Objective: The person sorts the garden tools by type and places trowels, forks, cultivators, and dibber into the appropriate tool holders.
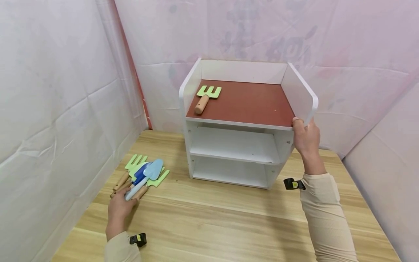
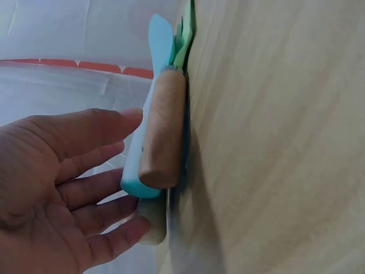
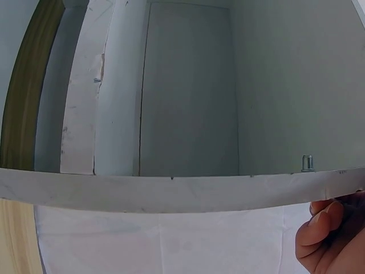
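Observation:
In the head view my left hand [image 1: 120,208] is at a pile of toy garden tools on the table's left side. A light blue trowel [image 1: 153,169] lies on top, over a dark blue trowel [image 1: 140,172] and light green forks [image 1: 159,179] with wooden handles. The left wrist view has the thumb and spread fingers [image 2: 94,134] right at the light blue handle [image 2: 137,151], beside a wooden handle [image 2: 164,131]. My right hand [image 1: 306,140] grips the right side panel of a white shelf unit [image 1: 234,143], thumb at the top board's front edge.
Another green fork [image 1: 203,100] with a wooden handle lies on the unit's reddish-brown top board [image 1: 252,103], at the left. The unit stands toward the back of the wooden table [image 1: 203,222]. Pale sheets [image 1: 65,91] hang on the left, back and right.

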The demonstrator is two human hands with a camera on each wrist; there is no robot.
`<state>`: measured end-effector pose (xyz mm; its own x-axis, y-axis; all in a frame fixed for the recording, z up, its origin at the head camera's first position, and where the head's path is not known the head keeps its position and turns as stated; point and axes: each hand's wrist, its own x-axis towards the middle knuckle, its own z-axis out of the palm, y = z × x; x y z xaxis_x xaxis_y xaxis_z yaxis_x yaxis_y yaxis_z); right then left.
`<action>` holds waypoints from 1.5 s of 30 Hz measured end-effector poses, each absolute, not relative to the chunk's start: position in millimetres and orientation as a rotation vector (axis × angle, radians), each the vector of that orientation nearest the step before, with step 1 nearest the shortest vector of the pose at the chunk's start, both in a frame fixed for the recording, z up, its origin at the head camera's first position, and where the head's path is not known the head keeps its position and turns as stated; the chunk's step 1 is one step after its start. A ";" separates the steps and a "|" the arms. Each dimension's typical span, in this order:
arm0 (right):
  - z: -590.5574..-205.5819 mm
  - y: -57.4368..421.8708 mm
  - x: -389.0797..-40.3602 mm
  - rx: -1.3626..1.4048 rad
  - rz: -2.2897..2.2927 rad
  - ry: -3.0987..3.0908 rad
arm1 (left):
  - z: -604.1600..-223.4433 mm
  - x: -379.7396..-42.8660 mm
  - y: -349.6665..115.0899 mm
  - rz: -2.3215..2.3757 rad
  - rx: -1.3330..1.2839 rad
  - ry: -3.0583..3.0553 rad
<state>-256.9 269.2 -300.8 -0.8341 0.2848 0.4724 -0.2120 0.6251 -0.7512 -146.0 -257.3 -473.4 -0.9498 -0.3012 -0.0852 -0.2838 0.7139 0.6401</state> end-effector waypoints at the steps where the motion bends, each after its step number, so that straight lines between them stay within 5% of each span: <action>1: -300.7 269.3 -256.9 -0.057 1.156 -2.283 | -473.6 -145.5 -257.3 -1.061 0.491 -2.885; 45: -301.4 266.6 -261.1 -0.083 1.154 -2.263 | -478.9 -146.9 -248.4 -1.118 0.502 -2.499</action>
